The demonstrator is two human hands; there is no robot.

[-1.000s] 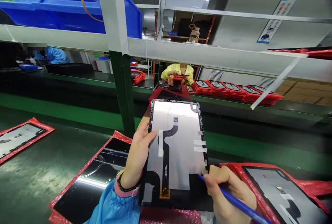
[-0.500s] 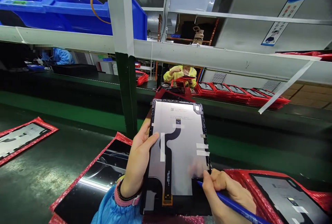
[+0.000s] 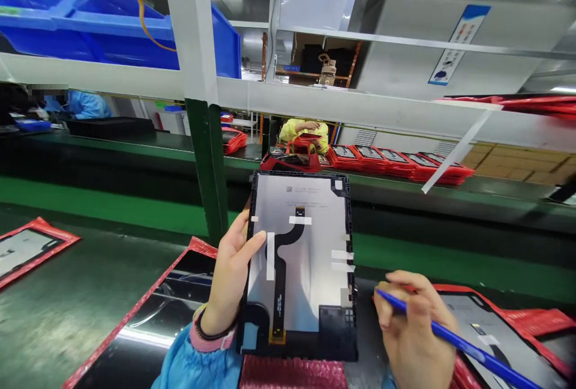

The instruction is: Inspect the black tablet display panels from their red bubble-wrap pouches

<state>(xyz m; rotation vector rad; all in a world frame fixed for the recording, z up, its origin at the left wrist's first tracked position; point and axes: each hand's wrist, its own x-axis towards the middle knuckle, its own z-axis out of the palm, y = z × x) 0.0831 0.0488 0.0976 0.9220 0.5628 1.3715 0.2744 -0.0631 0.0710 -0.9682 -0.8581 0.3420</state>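
Note:
My left hand grips a tablet display panel by its left edge, thumb on the silver back. The panel is tilted up toward me. A black flex cable curves down its back, with several pale tape strips around it. To the right of the panel and apart from it, my right hand is closed around a slim blue pen-like tool. Its tip points left toward the panel. Pink bubble wrap lies below the panel.
A dark glossy panel on red wrap lies left of my left arm. Another wrapped panel is farther left. Red-wrapped panels lie at right. A green post and blue bins stand ahead. Co-workers sit beyond.
My right hand, with the blue tool, has moved right, off the panel's lower right corner. The left hand still holds the panel. The view has shifted slightly.

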